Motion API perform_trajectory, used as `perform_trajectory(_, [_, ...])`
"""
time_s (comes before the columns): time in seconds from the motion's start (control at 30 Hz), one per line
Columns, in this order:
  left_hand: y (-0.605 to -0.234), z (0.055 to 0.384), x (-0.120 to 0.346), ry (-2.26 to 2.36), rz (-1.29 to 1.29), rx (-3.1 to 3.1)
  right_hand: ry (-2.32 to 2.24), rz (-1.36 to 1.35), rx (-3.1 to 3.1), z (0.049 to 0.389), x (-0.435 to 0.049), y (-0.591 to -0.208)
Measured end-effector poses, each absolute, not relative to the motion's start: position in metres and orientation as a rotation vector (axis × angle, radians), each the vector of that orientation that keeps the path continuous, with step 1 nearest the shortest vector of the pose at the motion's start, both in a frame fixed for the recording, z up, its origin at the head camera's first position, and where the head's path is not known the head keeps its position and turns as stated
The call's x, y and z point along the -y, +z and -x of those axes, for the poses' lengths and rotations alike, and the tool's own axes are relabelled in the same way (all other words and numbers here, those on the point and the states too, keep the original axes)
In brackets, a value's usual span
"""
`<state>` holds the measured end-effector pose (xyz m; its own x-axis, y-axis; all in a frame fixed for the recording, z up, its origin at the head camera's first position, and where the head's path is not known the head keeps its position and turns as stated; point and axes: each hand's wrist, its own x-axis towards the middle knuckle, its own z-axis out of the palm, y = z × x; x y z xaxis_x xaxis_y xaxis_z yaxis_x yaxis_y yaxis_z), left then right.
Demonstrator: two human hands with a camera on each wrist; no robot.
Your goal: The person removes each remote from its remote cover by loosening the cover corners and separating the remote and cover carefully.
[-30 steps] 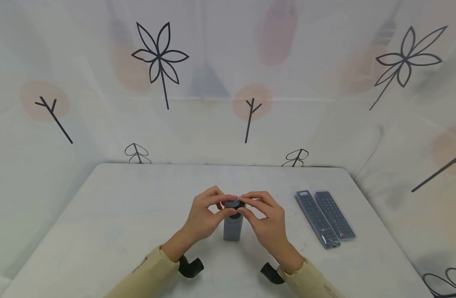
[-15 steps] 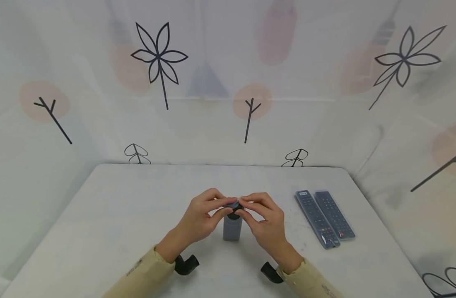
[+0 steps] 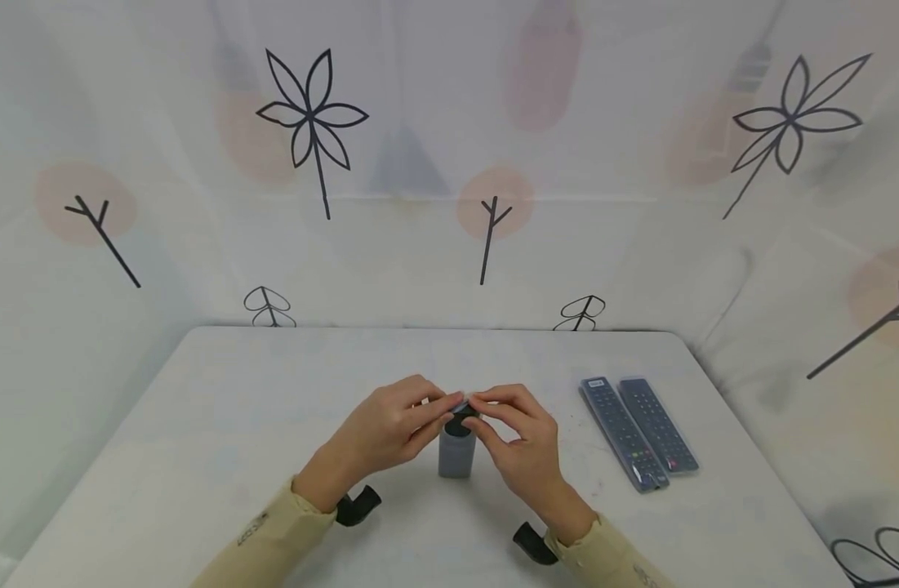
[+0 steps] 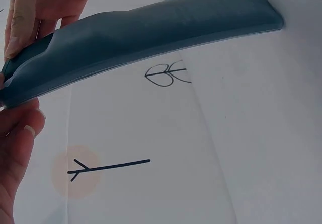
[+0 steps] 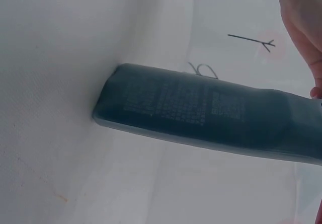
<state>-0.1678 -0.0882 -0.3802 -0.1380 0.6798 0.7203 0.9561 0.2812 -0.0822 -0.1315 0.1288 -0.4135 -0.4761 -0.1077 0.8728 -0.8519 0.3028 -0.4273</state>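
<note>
A dark remote control [image 3: 456, 454] in a clear, glossy cover stands upright on the white table. Its lower end touches the tabletop. In the head view my left hand [image 3: 390, 429] pinches the cover at the upper left edge. My right hand [image 3: 522, 441] pinches that same top end from the right, thumb below the index finger. Printed text marks the face of the remote control [image 5: 176, 103] in the right wrist view. From the left wrist, the side of the remote control [image 4: 151, 30] shows the cover's thin rim; fingertips partly hide its top.
Two more covered remotes, a longer one [image 3: 625, 433] and a shorter one [image 3: 658, 425], lie side by side at the right of the table [image 3: 273, 408]. A patterned cloth [image 3: 405, 261] hangs behind. Black wrist mounts [image 3: 535, 544] stick out beneath the sleeves.
My left hand and forearm have shifted slightly left and down, its fingers straighter along the top edge. The dark part under the fingers shows more. The right hand has hardly moved.
</note>
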Motion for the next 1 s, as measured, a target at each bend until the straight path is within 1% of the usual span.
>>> perform_trajectory(0.17, [-0.38, 0.169, 0.088, -0.635, 1.469, 1.906, 1.247, -0.856, 1.82, 0.131, -0.128, -0.413])
perform_trajectory(0.4, [-0.384, 0.169, 0.083, -0.971, 1.437, 1.894, 1.231, -0.868, 1.775, 0.132, -0.126, -0.413])
perform_trajectory(0.77, [-0.39, 0.167, 0.076, -1.263, 1.286, 1.927, 1.227, -0.857, 1.747, 0.133, -0.125, -0.415])
perform_trajectory(1.0, [-0.395, 0.163, 0.072, -1.451, 1.133, 1.974, 1.235, -0.852, 1.757, 0.132, -0.125, -0.416])
